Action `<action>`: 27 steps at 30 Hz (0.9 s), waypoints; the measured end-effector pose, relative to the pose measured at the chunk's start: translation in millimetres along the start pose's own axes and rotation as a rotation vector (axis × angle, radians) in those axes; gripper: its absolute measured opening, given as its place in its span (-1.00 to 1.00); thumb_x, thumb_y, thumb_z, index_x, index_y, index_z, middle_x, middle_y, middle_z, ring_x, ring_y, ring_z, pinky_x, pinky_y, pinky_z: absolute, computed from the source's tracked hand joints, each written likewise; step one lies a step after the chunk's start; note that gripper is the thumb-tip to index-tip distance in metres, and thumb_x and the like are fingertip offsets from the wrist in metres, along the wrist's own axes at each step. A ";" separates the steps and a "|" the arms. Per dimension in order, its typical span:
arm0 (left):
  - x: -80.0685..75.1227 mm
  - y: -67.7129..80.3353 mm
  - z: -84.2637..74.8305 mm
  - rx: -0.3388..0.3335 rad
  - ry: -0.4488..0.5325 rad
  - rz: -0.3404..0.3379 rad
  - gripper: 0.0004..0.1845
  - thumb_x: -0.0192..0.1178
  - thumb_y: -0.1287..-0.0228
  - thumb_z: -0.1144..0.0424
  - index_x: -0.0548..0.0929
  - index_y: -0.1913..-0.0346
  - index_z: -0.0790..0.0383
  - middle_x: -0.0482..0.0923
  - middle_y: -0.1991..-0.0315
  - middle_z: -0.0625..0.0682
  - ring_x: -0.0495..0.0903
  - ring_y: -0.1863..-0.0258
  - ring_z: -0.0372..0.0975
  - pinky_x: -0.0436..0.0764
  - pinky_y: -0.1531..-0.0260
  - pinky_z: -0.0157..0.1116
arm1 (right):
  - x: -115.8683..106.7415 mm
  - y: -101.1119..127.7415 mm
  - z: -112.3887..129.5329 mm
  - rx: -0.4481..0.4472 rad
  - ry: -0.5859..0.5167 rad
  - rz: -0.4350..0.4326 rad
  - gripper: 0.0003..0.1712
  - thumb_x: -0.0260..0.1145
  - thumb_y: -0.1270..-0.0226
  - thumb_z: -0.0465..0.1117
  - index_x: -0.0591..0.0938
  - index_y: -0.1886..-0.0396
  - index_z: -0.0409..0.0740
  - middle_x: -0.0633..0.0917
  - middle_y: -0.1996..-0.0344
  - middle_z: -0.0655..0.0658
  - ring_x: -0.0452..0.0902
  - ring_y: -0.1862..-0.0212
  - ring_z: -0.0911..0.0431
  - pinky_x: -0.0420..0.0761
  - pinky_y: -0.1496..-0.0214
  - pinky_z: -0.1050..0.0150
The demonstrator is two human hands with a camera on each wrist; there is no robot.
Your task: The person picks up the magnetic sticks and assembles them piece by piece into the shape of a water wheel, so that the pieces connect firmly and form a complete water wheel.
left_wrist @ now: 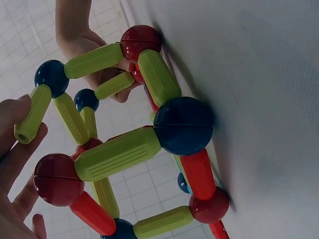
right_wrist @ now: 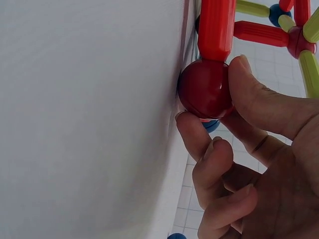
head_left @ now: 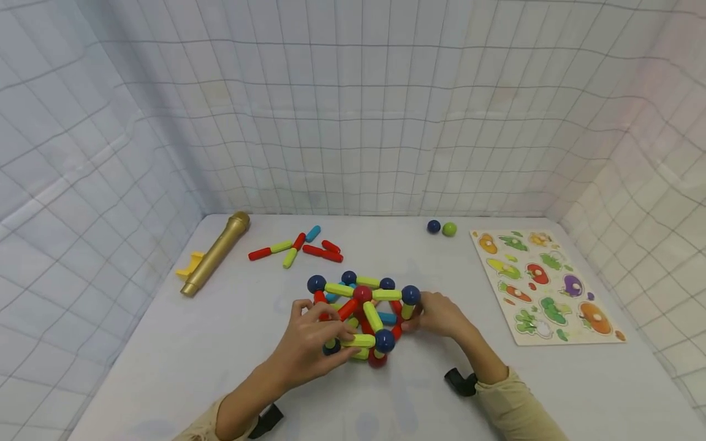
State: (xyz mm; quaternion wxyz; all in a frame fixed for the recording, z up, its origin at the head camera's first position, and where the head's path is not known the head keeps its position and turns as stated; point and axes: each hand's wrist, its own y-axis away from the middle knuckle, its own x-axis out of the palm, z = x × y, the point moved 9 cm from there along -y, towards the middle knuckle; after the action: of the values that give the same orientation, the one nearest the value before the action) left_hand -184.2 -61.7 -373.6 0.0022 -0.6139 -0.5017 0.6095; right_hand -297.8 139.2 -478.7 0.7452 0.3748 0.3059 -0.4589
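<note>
Lime-green, the stick [head_left: 358,340] pinched in the left hand [head_left: 310,342] runs rightward to a blue ball [head_left: 384,341], left end free; the right hand [head_left: 439,314] pinches a red ball [right_wrist: 206,88] low on the frame [head_left: 372,316], well forward of the desk's back edge [head_left: 386,218].

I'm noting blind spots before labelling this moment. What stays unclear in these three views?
- Head view: the lower end of a red rod of the structure, hidden by the left hand.
- Head view: the yellow piece's full shape, partly covered by the gold microphone.
- Left wrist view: part of a dark blue ball, cut off by the bottom edge.
- Right wrist view: most of another blue ball, behind the red ball and right hand.
</note>
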 end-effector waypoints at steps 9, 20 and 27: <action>3.2 -3.2 7.1 -0.024 -0.001 0.073 -0.45 0.54 0.08 0.06 0.63 -0.07 -0.12 0.68 0.29 -0.25 0.48 0.03 -0.25 0.20 -0.01 0.06 | 0.2 0.8 -0.3 0.019 0.008 0.009 -0.56 0.55 -0.01 -0.03 0.67 0.22 -0.24 0.70 0.35 -0.10 0.48 0.36 0.08 0.49 0.33 0.26; 6.7 -5.7 13.0 -0.052 -0.117 0.163 -0.33 0.54 0.08 0.08 0.56 -0.18 -0.18 0.65 0.40 -0.30 0.46 0.03 -0.24 0.17 -0.10 0.19 | 0.1 -0.5 -4.1 0.013 -0.005 0.019 -0.53 0.56 0.01 -0.01 0.66 0.21 -0.23 0.68 0.37 -0.08 0.47 0.36 0.08 0.46 0.34 0.27; -18.0 -11.9 43.5 -0.088 0.046 0.049 -0.59 0.40 -0.10 0.16 0.65 -0.07 -0.02 0.67 0.28 -0.19 0.47 0.13 -0.30 0.32 -0.02 -0.01 | 4.7 -0.9 -1.6 0.029 -0.017 0.020 -0.58 0.57 0.01 -0.04 0.65 0.25 -0.21 0.66 0.42 -0.06 0.46 0.37 0.08 0.45 0.35 0.27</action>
State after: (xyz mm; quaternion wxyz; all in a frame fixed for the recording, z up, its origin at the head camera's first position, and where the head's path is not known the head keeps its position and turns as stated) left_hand -219.7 -93.5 -364.0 -0.0283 -0.6392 -0.5128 0.5725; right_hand -297.0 138.1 -483.6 0.7469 0.3846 0.2892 -0.4589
